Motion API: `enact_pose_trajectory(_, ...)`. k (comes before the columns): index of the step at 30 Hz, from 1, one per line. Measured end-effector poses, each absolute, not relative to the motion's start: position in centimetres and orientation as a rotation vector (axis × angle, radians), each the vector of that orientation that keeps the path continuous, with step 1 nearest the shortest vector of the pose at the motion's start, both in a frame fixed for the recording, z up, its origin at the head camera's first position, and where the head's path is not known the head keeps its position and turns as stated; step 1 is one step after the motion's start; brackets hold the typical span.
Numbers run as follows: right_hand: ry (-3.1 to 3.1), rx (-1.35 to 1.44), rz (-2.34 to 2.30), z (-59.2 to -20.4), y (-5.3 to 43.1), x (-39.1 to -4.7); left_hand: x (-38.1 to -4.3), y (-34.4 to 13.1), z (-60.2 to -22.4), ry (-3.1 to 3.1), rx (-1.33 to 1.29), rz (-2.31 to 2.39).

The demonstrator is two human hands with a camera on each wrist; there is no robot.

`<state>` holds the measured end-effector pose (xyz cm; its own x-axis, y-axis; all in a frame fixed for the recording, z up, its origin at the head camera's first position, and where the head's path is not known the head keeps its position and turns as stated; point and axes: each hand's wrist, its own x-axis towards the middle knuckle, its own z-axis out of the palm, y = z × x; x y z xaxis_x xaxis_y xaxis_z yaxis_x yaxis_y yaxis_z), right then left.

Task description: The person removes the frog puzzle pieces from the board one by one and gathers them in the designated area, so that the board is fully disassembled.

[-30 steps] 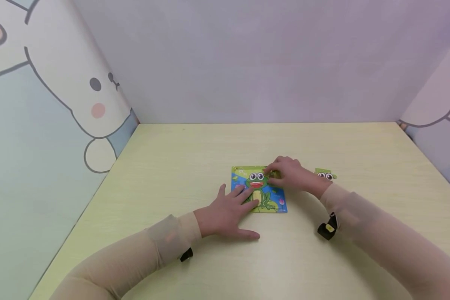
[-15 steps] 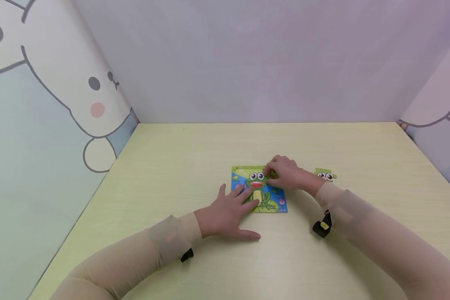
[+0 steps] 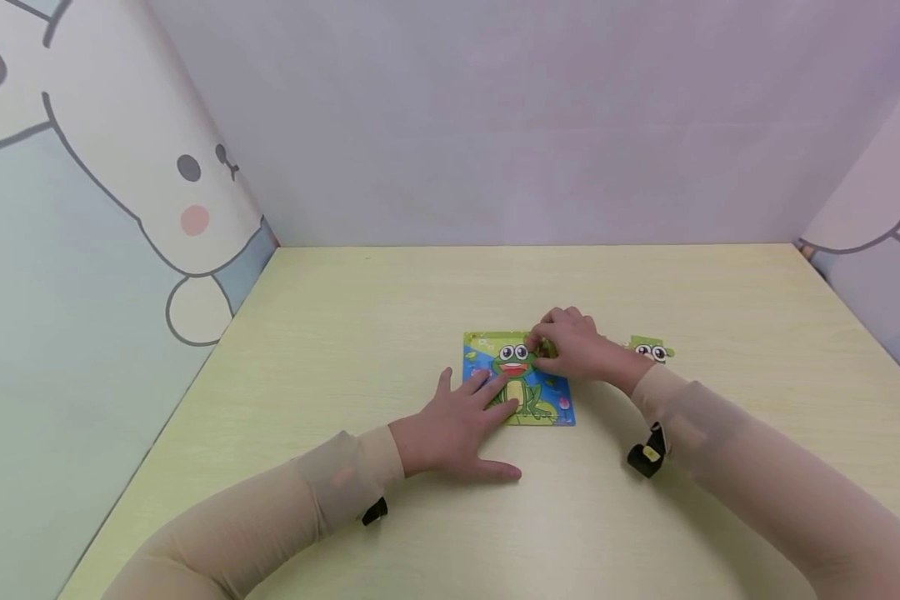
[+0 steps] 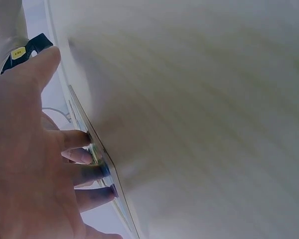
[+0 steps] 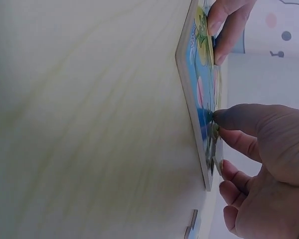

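Observation:
A square frog puzzle board [image 3: 558,410] with a blue and green picture lies flat on the table. My left hand [image 3: 453,429] rests on its lower left part, fingers spread, thumb on the tabletop. At the board's upper right corner is my right hand [image 3: 577,346], thumb and fingertips curled together. In the right wrist view it pinches a thin puzzle piece [image 5: 218,162], which tilts slightly up from the board's surface; the fingers hide most of it. From the left wrist side, the board shows as a thin edge [image 4: 111,167] under my left fingertips.
A loose green puzzle piece with frog eyes [image 3: 651,348] lies right of the board, partly behind my right forearm. A pale wood table [image 3: 390,300] spreads around, with a grey-lilac wall [image 3: 495,125] behind it and printed cartoon panels at both sides.
My right hand has shifted slightly left with its forearm, staying at the board's upper right corner. The left hand and the board have kept their places.

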<state>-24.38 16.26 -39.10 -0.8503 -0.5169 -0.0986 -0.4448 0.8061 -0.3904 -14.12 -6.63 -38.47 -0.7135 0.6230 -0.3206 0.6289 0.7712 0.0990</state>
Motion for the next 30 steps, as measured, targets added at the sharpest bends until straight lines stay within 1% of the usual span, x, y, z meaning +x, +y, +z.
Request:
enact_pose_trajectory(17, 2.829, -0.743, -0.521, -38.9, 17.1, -24.9, -14.1, -6.6, -38.5, 2.634, 0.966, -0.032)
enact_pose_trajectory(30, 2.713, -0.685, -0.780, -38.6, 18.1, -25.0, -13.9, -6.6, -38.5, 2.646, 0.979, -0.057)
